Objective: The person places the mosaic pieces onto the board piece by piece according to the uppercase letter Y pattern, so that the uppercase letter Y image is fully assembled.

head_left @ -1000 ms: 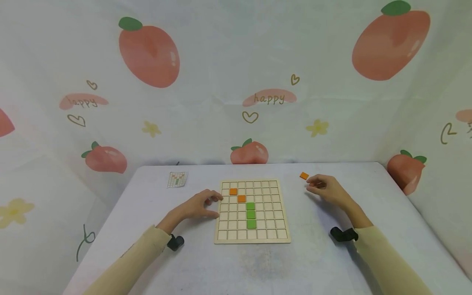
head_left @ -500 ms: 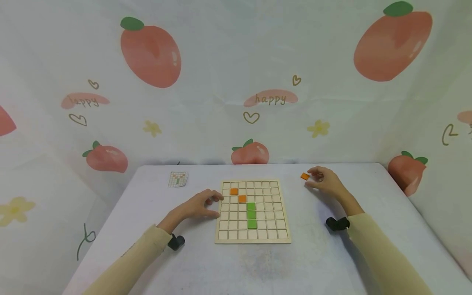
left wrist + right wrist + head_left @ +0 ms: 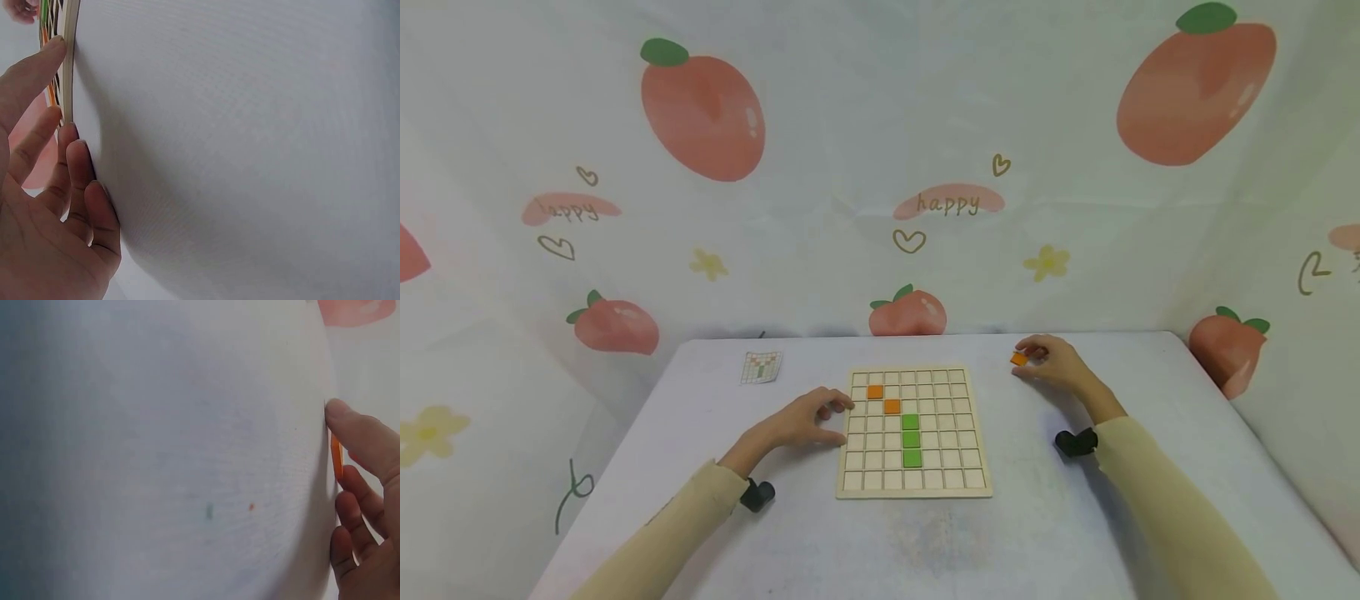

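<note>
A wooden grid board (image 3: 953, 479) lies flat on the table, with several square tiles in its cells. A column of green tiles (image 3: 912, 440) stands near the middle, and two orange tiles, one (image 3: 892, 407) beside the column's top and one (image 3: 875, 392) further up left, run off it diagonally. My left hand (image 3: 805, 419) rests at the board's left edge, thumb and fingertips touching the rim (image 3: 70, 69). Right of the board, a loose orange tile (image 3: 1018, 358) lies on the table. My right hand (image 3: 1051, 367) pinches it; in the right wrist view the tile (image 3: 337, 456) sits between thumb and index finger.
A small paper card (image 3: 762, 367) with a printed coloured grid lies at the back left of the white table (image 3: 925, 550). Behind the table hangs a curtain (image 3: 820, 250) with fruit prints. Black straps with small cameras (image 3: 1077, 442) sit on both wrists.
My right hand has moved slightly left and away from me, and its thumb and fingers have come round the loose orange tile. The left hand and the board have stayed put.
</note>
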Demonstrator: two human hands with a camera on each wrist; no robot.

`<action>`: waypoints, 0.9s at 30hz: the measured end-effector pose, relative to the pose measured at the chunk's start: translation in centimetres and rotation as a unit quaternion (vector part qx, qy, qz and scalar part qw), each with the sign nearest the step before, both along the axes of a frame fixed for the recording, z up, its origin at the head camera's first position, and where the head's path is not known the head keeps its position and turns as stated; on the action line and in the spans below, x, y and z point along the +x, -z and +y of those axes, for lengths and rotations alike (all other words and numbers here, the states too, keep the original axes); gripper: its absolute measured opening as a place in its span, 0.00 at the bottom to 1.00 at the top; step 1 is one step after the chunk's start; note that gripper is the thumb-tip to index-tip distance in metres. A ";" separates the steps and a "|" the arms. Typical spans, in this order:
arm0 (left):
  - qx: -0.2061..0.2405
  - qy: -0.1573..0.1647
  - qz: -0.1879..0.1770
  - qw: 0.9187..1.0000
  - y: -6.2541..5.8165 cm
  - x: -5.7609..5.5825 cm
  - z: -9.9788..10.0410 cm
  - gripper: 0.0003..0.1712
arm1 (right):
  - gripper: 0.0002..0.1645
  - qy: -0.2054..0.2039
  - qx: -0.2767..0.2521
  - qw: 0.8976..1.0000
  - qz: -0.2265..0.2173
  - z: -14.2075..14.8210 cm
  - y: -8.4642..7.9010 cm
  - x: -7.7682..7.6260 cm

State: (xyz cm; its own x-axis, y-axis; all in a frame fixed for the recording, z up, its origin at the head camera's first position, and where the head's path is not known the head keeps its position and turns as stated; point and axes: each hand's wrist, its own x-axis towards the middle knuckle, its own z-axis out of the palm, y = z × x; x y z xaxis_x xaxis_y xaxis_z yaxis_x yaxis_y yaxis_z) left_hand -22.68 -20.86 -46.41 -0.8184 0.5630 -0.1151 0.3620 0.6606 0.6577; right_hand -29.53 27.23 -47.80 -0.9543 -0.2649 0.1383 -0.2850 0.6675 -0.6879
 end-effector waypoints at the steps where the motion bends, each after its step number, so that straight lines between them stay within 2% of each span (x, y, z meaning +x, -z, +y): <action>1: 0.000 0.001 0.001 1.000 0.0 0.0 0.0 0.31 | 0.25 0.000 0.001 1.000 0.000 0.0 0.0 -0.1; 15: 0.001 0.003 0.001 1.000 0.2 -0.1 -0.1 0.31 | 0.17 0.002 -0.006 1.000 0.010 0.2 0.5 -0.7; 27: 0.002 0.013 0.013 1.000 0.1 0.0 -0.1 0.31 | 0.18 0.008 -0.007 1.000 -0.021 0.3 0.1 -0.2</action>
